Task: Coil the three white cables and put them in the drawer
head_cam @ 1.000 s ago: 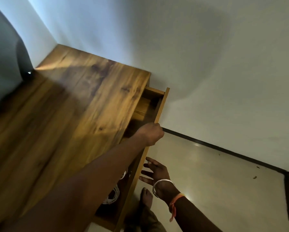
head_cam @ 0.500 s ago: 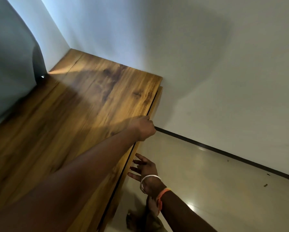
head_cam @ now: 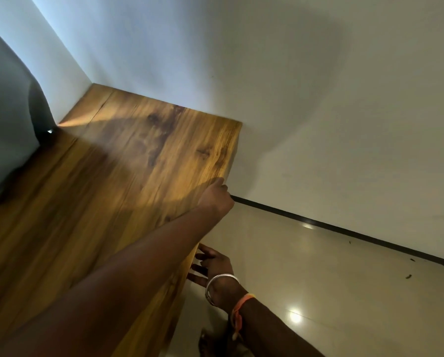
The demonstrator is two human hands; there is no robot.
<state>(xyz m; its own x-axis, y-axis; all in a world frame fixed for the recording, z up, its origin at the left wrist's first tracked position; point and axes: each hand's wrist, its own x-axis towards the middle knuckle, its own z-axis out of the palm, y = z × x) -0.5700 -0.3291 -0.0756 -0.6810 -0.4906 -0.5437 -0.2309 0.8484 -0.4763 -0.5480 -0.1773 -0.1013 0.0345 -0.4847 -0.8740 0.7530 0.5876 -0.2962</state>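
Now press evenly: left hand [head_cam: 217, 198], curled and holding nothing, at the surface [head_cam: 128, 161] edge; right hand [head_cam: 212, 266] spread, empty. Seat drawer flush; cables hidden.

the wooden surface [head_cam: 118, 161] runs from the near left to the far corner where two pale walls meet. its grained top lies bare, partly in shadow. right of it spreads a glossy pale floor [head_cam: 331, 279].
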